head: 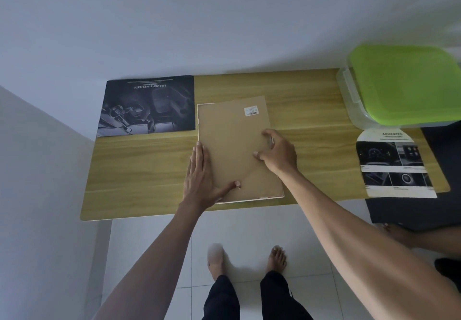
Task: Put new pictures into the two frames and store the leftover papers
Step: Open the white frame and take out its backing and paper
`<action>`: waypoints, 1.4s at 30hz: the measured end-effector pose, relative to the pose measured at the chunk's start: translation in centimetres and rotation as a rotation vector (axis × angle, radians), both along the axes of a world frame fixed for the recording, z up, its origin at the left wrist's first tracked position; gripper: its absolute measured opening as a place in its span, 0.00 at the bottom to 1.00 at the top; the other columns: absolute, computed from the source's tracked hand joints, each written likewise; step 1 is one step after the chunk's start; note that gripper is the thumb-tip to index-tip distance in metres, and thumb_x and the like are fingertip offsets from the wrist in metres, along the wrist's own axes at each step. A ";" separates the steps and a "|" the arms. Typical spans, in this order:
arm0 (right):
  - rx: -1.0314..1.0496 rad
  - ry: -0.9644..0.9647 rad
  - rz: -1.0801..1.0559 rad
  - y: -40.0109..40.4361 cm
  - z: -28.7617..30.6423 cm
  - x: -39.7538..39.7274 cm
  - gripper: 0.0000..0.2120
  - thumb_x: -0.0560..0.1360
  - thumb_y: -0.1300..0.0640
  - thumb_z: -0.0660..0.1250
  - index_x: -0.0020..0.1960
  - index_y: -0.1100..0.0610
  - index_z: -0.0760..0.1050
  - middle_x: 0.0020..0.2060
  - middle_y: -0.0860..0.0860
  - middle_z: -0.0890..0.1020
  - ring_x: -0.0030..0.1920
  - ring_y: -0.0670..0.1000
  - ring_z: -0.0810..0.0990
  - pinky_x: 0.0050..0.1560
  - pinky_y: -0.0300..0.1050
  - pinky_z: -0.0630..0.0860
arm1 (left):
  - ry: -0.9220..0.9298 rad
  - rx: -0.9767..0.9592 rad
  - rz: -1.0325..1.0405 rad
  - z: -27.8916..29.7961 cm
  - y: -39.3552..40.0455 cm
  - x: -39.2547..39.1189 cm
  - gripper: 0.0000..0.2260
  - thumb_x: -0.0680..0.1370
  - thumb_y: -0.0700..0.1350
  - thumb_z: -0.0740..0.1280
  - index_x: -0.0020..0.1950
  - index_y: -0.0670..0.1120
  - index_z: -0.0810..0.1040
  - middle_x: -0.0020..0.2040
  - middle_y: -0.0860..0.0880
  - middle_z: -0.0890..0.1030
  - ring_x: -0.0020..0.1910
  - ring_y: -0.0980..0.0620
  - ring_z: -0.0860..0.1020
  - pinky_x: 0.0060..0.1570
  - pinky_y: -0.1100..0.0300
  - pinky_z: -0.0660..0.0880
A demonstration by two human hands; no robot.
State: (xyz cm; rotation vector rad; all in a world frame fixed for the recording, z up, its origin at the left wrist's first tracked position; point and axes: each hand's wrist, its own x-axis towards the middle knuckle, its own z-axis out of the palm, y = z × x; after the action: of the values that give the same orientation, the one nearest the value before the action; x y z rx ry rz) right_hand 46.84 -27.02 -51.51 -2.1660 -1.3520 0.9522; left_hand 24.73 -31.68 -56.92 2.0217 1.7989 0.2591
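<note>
A picture frame [232, 135] lies face down in the middle of the wooden table [139, 170], its brown backing board up with a small white label near the far right corner. My left hand [199, 177] rests flat along the frame's left edge, thumb pressing the backing near the front. My right hand [277, 152] is on the frame's right edge, fingers curled around a small clip there. A dark car-interior picture [147, 106] lies at the table's far left. A second printed sheet [394, 165] with dark photos lies at the right end.
A clear plastic box with a green lid [404, 83] stands at the table's far right corner. A dark object [446, 170] sits beside the table on the right. White walls close in behind and to the left. My feet stand on white tiles.
</note>
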 end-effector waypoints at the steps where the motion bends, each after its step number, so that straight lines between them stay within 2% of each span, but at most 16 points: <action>1: 0.012 0.022 0.005 0.0 0.1 0.1 0.28 0.67 0.54 0.80 0.65 0.44 0.76 0.47 0.47 0.77 0.55 0.53 0.78 0.54 0.46 0.76 | 0.003 0.003 0.000 0.0 0.0 0.0 0.62 0.65 0.83 0.53 0.81 0.40 0.40 0.82 0.42 0.41 0.82 0.43 0.42 0.80 0.46 0.50; 5: 0.047 0.085 0.016 0.1 0.0 0.5 0.30 0.67 0.56 0.80 0.67 0.46 0.76 0.47 0.48 0.76 0.53 0.53 0.79 0.50 0.43 0.75 | 0.006 0.020 0.005 -0.1 0.0 0.1 0.60 0.66 0.82 0.52 0.81 0.40 0.41 0.82 0.41 0.42 0.82 0.43 0.43 0.80 0.46 0.51; 7: 0.027 0.152 0.015 0.1 -0.3 0.6 0.33 0.69 0.59 0.79 0.72 0.46 0.73 0.50 0.47 0.75 0.54 0.50 0.77 0.51 0.39 0.72 | 0.003 0.022 0.012 0.0 0.0 0.1 0.60 0.66 0.83 0.52 0.82 0.40 0.40 0.82 0.42 0.41 0.82 0.44 0.43 0.80 0.47 0.50; 11: 0.023 0.336 -0.043 -0.1 -1.1 0.8 0.36 0.71 0.65 0.76 0.75 0.47 0.71 0.45 0.42 0.71 0.54 0.47 0.74 0.56 0.38 0.71 | -0.017 0.011 0.022 0.1 0.0 0.1 0.60 0.66 0.83 0.52 0.82 0.42 0.40 0.83 0.43 0.40 0.82 0.45 0.42 0.80 0.48 0.48; 14: 0.026 0.460 -0.077 -0.4 -1.4 1.1 0.36 0.71 0.66 0.74 0.75 0.44 0.71 0.58 0.50 0.78 0.64 0.47 0.76 0.68 0.43 0.71 | -0.081 -0.011 0.038 0.5 0.2 0.0 0.57 0.67 0.82 0.53 0.82 0.46 0.40 0.83 0.46 0.39 0.82 0.48 0.39 0.80 0.49 0.47; 16: 0.035 0.528 -0.095 -0.6 -0.9 1.3 0.36 0.71 0.66 0.74 0.74 0.42 0.71 0.64 0.51 0.79 0.68 0.46 0.75 0.72 0.49 0.71 | -0.165 -0.029 0.076 1.0 0.3 0.1 0.54 0.68 0.81 0.54 0.83 0.49 0.41 0.83 0.47 0.39 0.81 0.49 0.38 0.80 0.50 0.47; 18: 0.045 0.588 -0.105 -0.8 -0.2 1.7 0.35 0.72 0.67 0.73 0.74 0.43 0.71 0.64 0.47 0.79 0.69 0.43 0.73 0.70 0.44 0.71 | -0.236 -0.020 0.122 1.8 0.4 0.5 0.51 0.69 0.78 0.57 0.83 0.51 0.45 0.83 0.46 0.44 0.82 0.48 0.41 0.78 0.51 0.48; 20: 0.048 0.612 -0.113 -0.8 0.8 2.1 0.35 0.74 0.68 0.72 0.75 0.45 0.71 0.62 0.45 0.77 0.68 0.42 0.71 0.64 0.37 0.69 | -0.266 0.025 0.169 2.9 0.9 0.9 0.48 0.71 0.73 0.63 0.82 0.48 0.54 0.82 0.44 0.55 0.81 0.45 0.51 0.78 0.49 0.55; 23: 0.088 0.603 -0.129 -0.7 2.1 3.4 0.34 0.73 0.69 0.73 0.75 0.47 0.71 0.60 0.47 0.76 0.62 0.41 0.74 0.61 0.33 0.68 | -0.329 0.068 0.234 4.9 2.1 2.2 0.41 0.71 0.62 0.75 0.78 0.45 0.65 0.73 0.43 0.70 0.71 0.44 0.69 0.68 0.50 0.69; 25: 0.121 0.577 -0.161 -0.6 2.8 4.6 0.34 0.73 0.71 0.72 0.74 0.50 0.71 0.54 0.44 0.78 0.53 0.39 0.77 0.52 0.27 0.72 | -0.376 0.069 0.239 6.1 3.1 3.5 0.40 0.69 0.57 0.78 0.76 0.45 0.68 0.70 0.44 0.73 0.67 0.46 0.74 0.63 0.55 0.72; 27: 0.149 0.514 -0.204 -0.6 3.5 6.2 0.34 0.73 0.70 0.73 0.74 0.50 0.71 0.52 0.44 0.78 0.49 0.40 0.79 0.46 0.26 0.73 | -0.412 0.055 0.232 6.9 3.9 5.4 0.40 0.68 0.55 0.80 0.75 0.44 0.70 0.68 0.44 0.74 0.64 0.47 0.75 0.61 0.58 0.72; 30: 0.184 0.355 -0.247 -0.7 3.8 8.9 0.34 0.73 0.65 0.74 0.75 0.50 0.70 0.59 0.50 0.79 0.59 0.49 0.79 0.57 0.42 0.77 | -0.475 -0.012 0.242 7.4 4.5 9.0 0.40 0.68 0.55 0.80 0.75 0.46 0.70 0.67 0.44 0.74 0.63 0.46 0.75 0.62 0.54 0.74; 31: 0.188 0.301 -0.258 -0.9 3.8 9.8 0.33 0.73 0.64 0.74 0.75 0.50 0.70 0.60 0.52 0.79 0.61 0.51 0.78 0.58 0.44 0.76 | -0.497 -0.044 0.252 7.3 4.5 10.3 0.39 0.68 0.55 0.80 0.75 0.46 0.70 0.67 0.44 0.74 0.63 0.46 0.75 0.63 0.52 0.75; 35: 0.159 0.172 -0.276 -1.4 3.1 14.0 0.31 0.74 0.62 0.73 0.75 0.49 0.70 0.64 0.52 0.80 0.64 0.52 0.78 0.55 0.40 0.73 | -0.555 -0.117 0.272 6.6 4.5 14.6 0.37 0.69 0.53 0.80 0.75 0.46 0.71 0.66 0.45 0.76 0.61 0.44 0.77 0.63 0.45 0.76; 38: 0.105 0.129 -0.304 -1.4 1.7 16.7 0.30 0.74 0.60 0.73 0.74 0.47 0.71 0.63 0.51 0.81 0.65 0.56 0.77 0.61 0.49 0.77 | -0.563 -0.153 0.269 6.0 4.3 17.2 0.37 0.68 0.52 0.80 0.74 0.46 0.72 0.66 0.44 0.76 0.61 0.44 0.77 0.63 0.46 0.76; 42: 0.058 0.051 -0.288 -1.3 0.0 19.0 0.29 0.75 0.57 0.73 0.74 0.48 0.71 0.62 0.52 0.82 0.66 0.60 0.74 0.65 0.56 0.75 | -0.510 -0.145 0.269 5.4 4.2 19.8 0.33 0.68 0.51 0.80 0.70 0.42 0.75 0.63 0.42 0.75 0.60 0.42 0.76 0.60 0.50 0.76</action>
State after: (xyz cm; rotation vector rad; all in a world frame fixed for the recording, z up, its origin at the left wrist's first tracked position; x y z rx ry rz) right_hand 65.82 -28.33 -51.50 -2.2001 -0.9968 0.8383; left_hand 44.56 -27.50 -51.53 1.4428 1.6898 0.6401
